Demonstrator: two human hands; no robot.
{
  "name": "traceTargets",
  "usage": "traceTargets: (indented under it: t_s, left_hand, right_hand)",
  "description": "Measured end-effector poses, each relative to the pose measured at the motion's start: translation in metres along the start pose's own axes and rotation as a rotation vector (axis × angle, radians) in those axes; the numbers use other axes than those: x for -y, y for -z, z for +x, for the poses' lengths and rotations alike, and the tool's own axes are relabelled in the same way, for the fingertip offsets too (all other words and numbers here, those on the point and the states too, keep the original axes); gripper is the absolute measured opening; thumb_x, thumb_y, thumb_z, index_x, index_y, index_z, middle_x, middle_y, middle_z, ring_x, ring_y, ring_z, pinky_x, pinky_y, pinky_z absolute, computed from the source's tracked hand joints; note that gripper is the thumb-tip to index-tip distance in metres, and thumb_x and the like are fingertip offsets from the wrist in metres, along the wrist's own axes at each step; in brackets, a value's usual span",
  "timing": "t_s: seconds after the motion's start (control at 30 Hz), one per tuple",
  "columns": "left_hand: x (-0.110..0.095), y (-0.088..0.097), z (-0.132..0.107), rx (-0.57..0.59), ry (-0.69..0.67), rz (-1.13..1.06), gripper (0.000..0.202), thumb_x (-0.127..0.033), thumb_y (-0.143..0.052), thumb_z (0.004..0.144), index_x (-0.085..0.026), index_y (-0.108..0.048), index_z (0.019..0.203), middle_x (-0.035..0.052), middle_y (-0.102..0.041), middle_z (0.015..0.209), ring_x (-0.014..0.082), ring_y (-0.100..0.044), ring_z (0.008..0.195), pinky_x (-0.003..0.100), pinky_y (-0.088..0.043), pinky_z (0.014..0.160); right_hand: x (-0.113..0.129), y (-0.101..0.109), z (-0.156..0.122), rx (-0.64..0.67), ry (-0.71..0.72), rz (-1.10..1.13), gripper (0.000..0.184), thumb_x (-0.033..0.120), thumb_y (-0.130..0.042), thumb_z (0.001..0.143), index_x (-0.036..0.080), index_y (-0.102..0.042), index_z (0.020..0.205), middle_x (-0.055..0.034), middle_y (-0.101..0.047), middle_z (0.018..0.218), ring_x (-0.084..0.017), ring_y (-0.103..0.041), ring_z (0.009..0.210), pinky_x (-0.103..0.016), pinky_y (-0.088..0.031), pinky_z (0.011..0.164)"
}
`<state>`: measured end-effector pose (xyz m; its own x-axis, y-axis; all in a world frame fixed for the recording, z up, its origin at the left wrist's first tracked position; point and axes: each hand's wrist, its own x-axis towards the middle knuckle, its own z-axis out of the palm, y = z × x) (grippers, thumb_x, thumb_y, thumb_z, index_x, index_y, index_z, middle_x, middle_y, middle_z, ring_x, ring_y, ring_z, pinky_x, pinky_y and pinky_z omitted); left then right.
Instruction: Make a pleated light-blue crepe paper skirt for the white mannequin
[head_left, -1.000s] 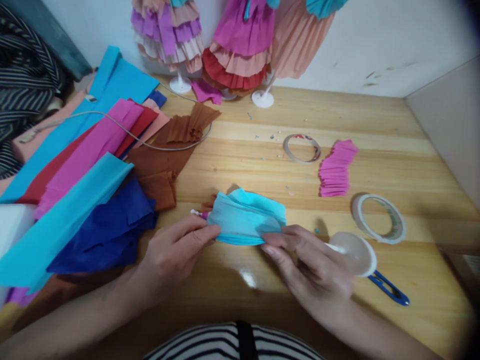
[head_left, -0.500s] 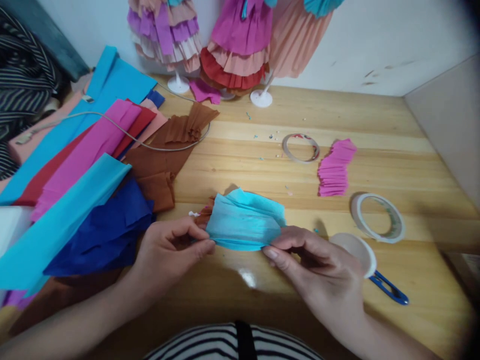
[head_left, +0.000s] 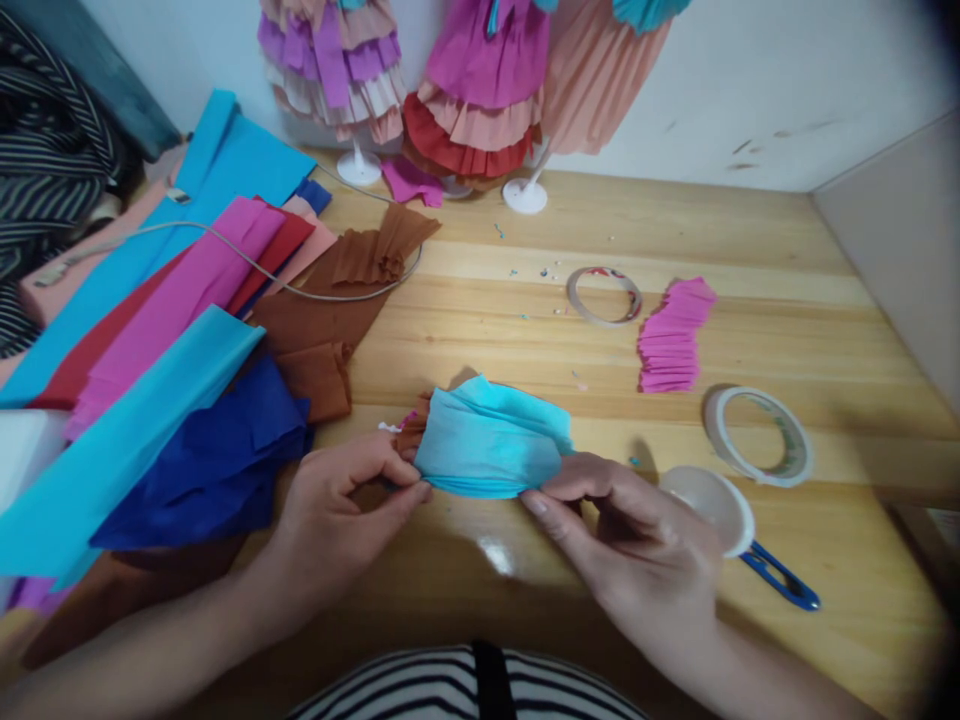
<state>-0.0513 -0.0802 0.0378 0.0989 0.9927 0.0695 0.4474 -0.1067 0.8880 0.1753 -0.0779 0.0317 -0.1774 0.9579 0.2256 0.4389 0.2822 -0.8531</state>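
Observation:
A small doll figure wrapped in a light-blue crepe paper skirt (head_left: 491, 440) lies across the near part of the wooden table (head_left: 525, 330), with brown paper showing at its left end. My left hand (head_left: 337, 510) pinches that left end, fingers closed on the paper. My right hand (head_left: 630, 540) grips the right end, thumb and fingers closed around it. A white round stand base (head_left: 712, 505) sticks out just right of my right hand.
Sheets of blue, pink, red and brown crepe paper (head_left: 172, 330) pile at the left with a grey cable (head_left: 300, 285) over them. Pleated pink paper (head_left: 671, 335), two tape rolls (head_left: 604, 295) (head_left: 757, 435) and blue snips (head_left: 780, 580) lie right. Dressed dolls (head_left: 472, 100) stand at the back.
My left fingers have curled in and pinched the skirt's left end more tightly. My right hand has closed further round the right end. The skirt has barely shifted.

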Motion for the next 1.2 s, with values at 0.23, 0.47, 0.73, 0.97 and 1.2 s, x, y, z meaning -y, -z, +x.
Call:
traceTargets:
  t_s: [0.23, 0.47, 0.73, 0.97, 1.2]
  left_hand:
    - [0.006, 0.0, 0.0, -0.021, -0.153, 0.041, 0.013, -0.007, -0.064, 0.078, -0.019, -0.069, 0.08, -0.0031, -0.068, 0.067, 0.0092, -0.063, 0.06, 0.017, -0.05, 0.058]
    - [0.01, -0.001, 0.0, -0.068, -0.425, 0.277, 0.018, -0.01, -0.057, 0.086, -0.017, -0.068, 0.098, 0.0006, -0.066, 0.079, 0.0078, -0.064, 0.069, 0.013, -0.05, 0.061]
    - [0.007, 0.0, 0.002, -0.096, -0.421, 0.347, 0.012, -0.016, -0.055, 0.089, -0.018, -0.068, 0.088, -0.0004, -0.065, 0.075, 0.0067, -0.063, 0.064, 0.013, -0.049, 0.058]
    - [0.0, 0.003, 0.002, 0.018, -0.11, 0.128, 0.008, -0.013, -0.063, 0.079, -0.017, -0.069, 0.076, -0.0005, -0.072, 0.067, 0.0101, -0.065, 0.055, 0.016, -0.048, 0.053]
    - [-0.009, 0.0, 0.003, 0.044, 0.3, -0.208, 0.009, -0.015, -0.067, 0.07, -0.015, -0.068, 0.062, 0.0011, -0.069, 0.055, 0.0117, -0.062, 0.049, 0.017, -0.045, 0.045]
  right_hand:
    - [0.0, 0.001, 0.003, 0.008, 0.196, -0.193, 0.022, 0.009, -0.066, 0.08, 0.023, -0.069, 0.098, -0.0026, -0.07, 0.083, -0.013, -0.066, 0.065, -0.022, -0.056, 0.057]
    - [-0.005, 0.001, 0.003, -0.001, 0.328, -0.353, 0.018, 0.01, -0.064, 0.083, 0.021, -0.066, 0.097, -0.0042, -0.069, 0.081, -0.015, -0.068, 0.07, -0.025, -0.058, 0.061]
    - [0.002, 0.003, 0.007, 0.063, 0.188, -0.263, 0.008, 0.013, -0.061, 0.086, 0.02, -0.059, 0.082, -0.0006, -0.064, 0.071, -0.011, -0.062, 0.061, -0.021, -0.051, 0.056]
    - [0.007, 0.004, 0.008, 0.069, 0.002, -0.093, 0.014, 0.016, -0.065, 0.081, 0.021, -0.059, 0.07, 0.0018, -0.06, 0.061, -0.012, -0.057, 0.054, -0.023, -0.044, 0.047]
    - [0.003, 0.0, 0.005, 0.051, -0.037, 0.003, 0.014, 0.014, -0.067, 0.079, 0.02, -0.06, 0.068, 0.0003, -0.06, 0.063, -0.012, -0.056, 0.056, -0.025, -0.043, 0.049]
